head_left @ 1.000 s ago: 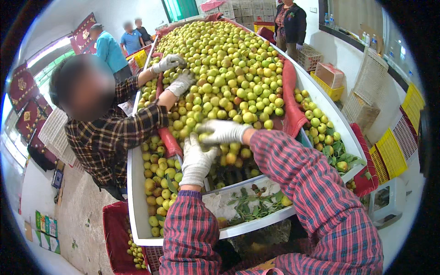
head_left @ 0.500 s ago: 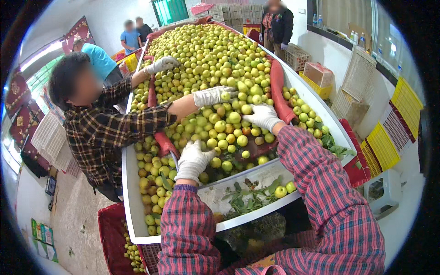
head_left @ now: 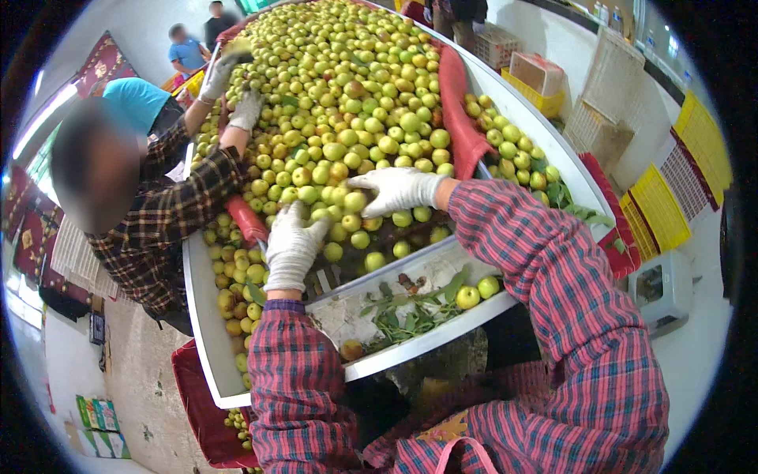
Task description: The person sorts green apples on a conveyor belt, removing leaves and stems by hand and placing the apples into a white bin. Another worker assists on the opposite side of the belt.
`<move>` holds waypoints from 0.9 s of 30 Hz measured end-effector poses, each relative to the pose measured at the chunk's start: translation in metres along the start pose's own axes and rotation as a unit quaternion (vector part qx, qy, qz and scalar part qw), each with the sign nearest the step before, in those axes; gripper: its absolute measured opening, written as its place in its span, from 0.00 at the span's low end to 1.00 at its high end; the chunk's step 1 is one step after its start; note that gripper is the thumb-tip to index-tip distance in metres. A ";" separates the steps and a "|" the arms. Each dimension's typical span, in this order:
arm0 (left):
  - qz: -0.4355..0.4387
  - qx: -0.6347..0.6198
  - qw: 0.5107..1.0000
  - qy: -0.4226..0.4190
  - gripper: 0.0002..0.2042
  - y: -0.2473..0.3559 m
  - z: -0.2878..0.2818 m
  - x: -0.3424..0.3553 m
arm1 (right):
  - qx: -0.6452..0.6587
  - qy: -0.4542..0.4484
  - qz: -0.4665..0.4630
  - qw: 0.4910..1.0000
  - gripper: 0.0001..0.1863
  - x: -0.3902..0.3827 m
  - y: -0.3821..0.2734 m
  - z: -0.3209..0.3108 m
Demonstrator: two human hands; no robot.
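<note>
A heap of small round yellow-green fruits, some blushed brown, fills a long white sorting trough. My left hand, in a white glove, rests on fruits at the heap's near edge, its fingers apart and pointing forward. My right hand, gloved alike, reaches in from the right with stretched fingers against several fruits; the thumb is below. Fruits lie between the two hands, and neither is wrapped round one. Dark trough floor shows beneath, holding a few loose fruits.
Red padded rolls border the heap, with fruit in side channels. Leaves lie in the near channel. At left, a co-worker in plaid has both gloved hands at the heap. Yellow crates stand at right.
The view has shifted. My right hand has moved left, closer to my left hand, with fruits between. The co-worker's hands have drawn back toward the trough's left side.
</note>
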State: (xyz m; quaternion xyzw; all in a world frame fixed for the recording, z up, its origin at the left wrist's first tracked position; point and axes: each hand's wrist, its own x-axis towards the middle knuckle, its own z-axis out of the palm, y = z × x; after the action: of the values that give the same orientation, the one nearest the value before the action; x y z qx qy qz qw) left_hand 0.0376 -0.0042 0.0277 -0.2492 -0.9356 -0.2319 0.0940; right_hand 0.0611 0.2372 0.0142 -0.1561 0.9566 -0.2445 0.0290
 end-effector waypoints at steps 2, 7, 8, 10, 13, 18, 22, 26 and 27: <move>-0.008 0.030 0.999 -0.022 0.35 -0.014 0.009 0.001 | -0.008 -0.031 -0.015 0.999 0.44 0.001 -0.009 0.003; -0.012 0.045 0.994 -0.097 0.39 -0.017 0.010 0.002 | 0.030 -0.146 -0.073 0.986 0.37 -0.001 -0.031 0.000; 0.002 0.061 0.993 -0.105 0.39 -0.017 0.011 0.003 | 0.069 -0.154 -0.068 0.983 0.33 -0.002 -0.027 -0.002; 0.021 0.092 0.989 -0.118 0.38 -0.021 0.011 0.000 | 0.123 -0.095 -0.078 0.985 0.23 -0.007 -0.025 -0.009; 0.034 0.084 0.987 -0.134 0.37 -0.009 0.009 -0.003 | 0.021 0.087 0.026 0.996 0.20 -0.007 0.001 -0.041; 0.079 0.059 0.976 -0.196 0.30 0.018 -0.001 -0.009 | -0.086 0.204 0.208 0.953 0.34 -0.024 0.066 -0.041; 0.091 0.057 0.975 -0.195 0.27 0.023 -0.002 -0.020 | -0.026 0.106 0.150 0.983 0.42 -0.013 0.042 -0.021; 0.058 0.058 0.973 -0.216 0.27 0.032 -0.006 -0.030 | -0.063 -0.005 0.140 0.988 0.44 -0.037 0.014 -0.016; 0.059 0.054 0.973 -0.215 0.27 0.034 -0.007 -0.033 | -0.015 -0.039 0.141 0.989 0.48 -0.044 0.012 -0.020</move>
State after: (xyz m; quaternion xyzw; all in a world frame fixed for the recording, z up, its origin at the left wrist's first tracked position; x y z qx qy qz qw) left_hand 0.0834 0.0048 0.0369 -0.3423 -0.9288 -0.1158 -0.0826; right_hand 0.0966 0.2698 0.0250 -0.0293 0.9707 -0.2174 0.0981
